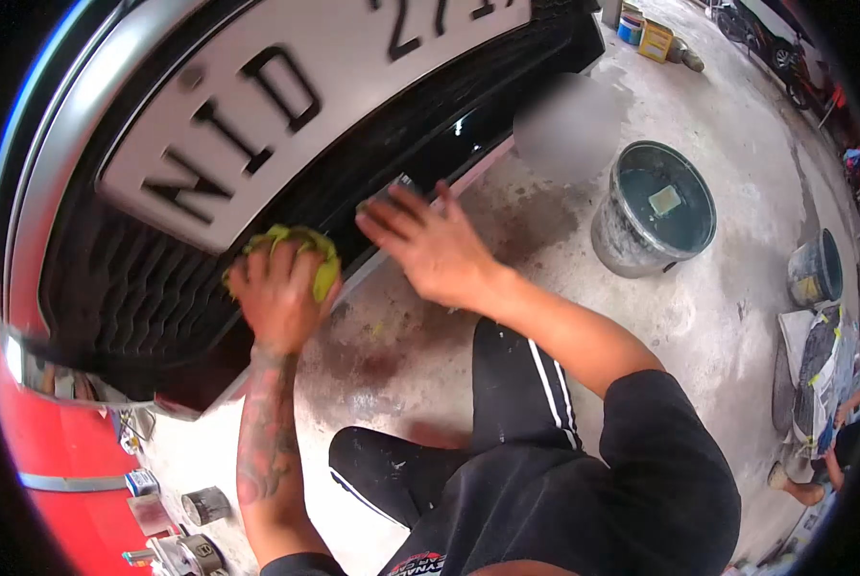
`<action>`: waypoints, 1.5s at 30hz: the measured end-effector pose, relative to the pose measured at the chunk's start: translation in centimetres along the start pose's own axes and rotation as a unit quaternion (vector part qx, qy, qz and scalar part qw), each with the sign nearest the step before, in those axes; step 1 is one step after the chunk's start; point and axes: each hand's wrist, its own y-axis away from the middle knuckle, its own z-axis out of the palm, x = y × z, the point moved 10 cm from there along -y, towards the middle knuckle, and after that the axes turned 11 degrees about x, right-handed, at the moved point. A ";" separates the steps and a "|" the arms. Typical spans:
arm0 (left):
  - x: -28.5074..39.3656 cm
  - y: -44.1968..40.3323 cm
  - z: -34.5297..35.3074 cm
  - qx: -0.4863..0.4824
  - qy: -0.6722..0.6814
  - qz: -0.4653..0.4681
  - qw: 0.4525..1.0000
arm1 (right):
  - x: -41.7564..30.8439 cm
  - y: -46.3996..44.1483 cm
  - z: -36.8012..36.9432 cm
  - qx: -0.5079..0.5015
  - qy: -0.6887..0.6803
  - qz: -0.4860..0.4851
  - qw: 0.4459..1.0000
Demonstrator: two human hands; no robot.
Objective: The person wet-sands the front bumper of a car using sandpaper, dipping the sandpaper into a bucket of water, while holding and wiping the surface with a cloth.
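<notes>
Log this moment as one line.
Left hand: on yellow-green cloth, against car front | Right hand: over small item, identity unclear | Bucket: on floor, pale block inside

Number plate cropped at top edge, final character cut short. Yellow-green cloth partly covered by left hand, palm out of sight. Small object mostly behind fingers of right hand, too obscured to identify. Round blur masks patch of scene near bumper. Shirt lettering clipped below. Second person at right, partly lost beyond dark rim.
</notes>
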 end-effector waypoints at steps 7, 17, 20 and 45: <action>-1.2 1.4 -2.2 -0.043 0.121 0.073 0.989 | -2.0 0.3 0.5 0.007 0.149 0.153 0.977; -13.0 9.7 -16.0 0.001 0.012 0.170 0.985 | -20.5 -0.8 5.1 -0.007 0.069 0.098 0.993; -15.3 11.5 -18.5 0.027 0.021 0.213 0.977 | -19.2 0.1 3.4 0.064 0.091 0.152 0.982; -16.2 19.3 -14.0 0.152 0.032 0.124 0.980 | -22.2 -3.5 4.2 0.056 0.099 0.069 0.991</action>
